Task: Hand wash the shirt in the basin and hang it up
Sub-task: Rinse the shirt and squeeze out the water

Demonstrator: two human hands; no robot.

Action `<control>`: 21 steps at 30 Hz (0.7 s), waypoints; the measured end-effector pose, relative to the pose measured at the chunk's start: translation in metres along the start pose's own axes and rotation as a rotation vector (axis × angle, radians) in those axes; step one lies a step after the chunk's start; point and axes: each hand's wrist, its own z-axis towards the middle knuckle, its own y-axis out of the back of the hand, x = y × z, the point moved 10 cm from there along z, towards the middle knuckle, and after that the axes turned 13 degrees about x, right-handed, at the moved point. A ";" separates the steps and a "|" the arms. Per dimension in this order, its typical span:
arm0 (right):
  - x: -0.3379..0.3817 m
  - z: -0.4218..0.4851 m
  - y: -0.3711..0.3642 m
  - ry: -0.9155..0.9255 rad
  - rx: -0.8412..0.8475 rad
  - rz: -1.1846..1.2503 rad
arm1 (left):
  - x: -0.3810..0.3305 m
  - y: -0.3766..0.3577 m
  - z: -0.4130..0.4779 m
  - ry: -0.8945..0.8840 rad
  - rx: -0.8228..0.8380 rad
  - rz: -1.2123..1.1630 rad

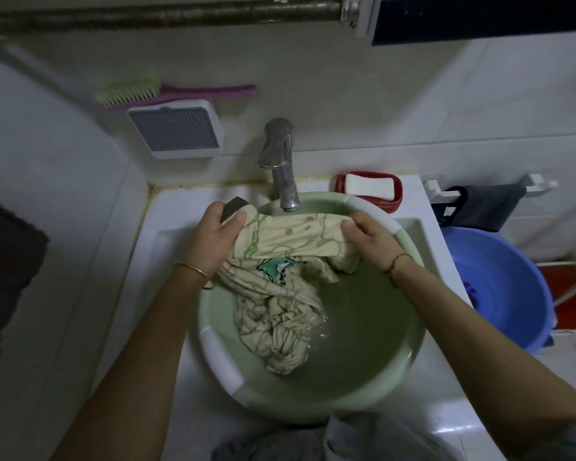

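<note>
Still mid-wash. Shirt [280, 287] soaked, lower part twisted in cloudy water of green basin [373, 387]; upper part lifted over far rim under tap [280, 161]. Left hand [217, 234] grips one end, also holding grey block, possibly sponge or soap, hard to tell. Right hand [369, 237] fingers curled round other end, cloth stretched between. Soap bar [368, 186] in red dish at sink's far right corner. Judged left: scrubbing, rinsing, wringing, hanging.

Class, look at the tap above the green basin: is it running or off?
Off. No stream falls from the tap spout into the basin; the water surface below it lies mostly calm.
</note>
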 end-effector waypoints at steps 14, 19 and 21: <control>-0.034 0.030 -0.047 -0.210 0.135 -0.736 | 0.057 -0.104 0.006 0.157 0.127 0.454; -0.100 0.019 -0.098 -0.381 0.271 -0.935 | 0.115 -0.162 0.003 0.297 0.393 1.017; -0.104 0.020 -0.119 -0.323 0.321 -1.036 | 0.136 -0.172 -0.007 0.363 0.495 1.115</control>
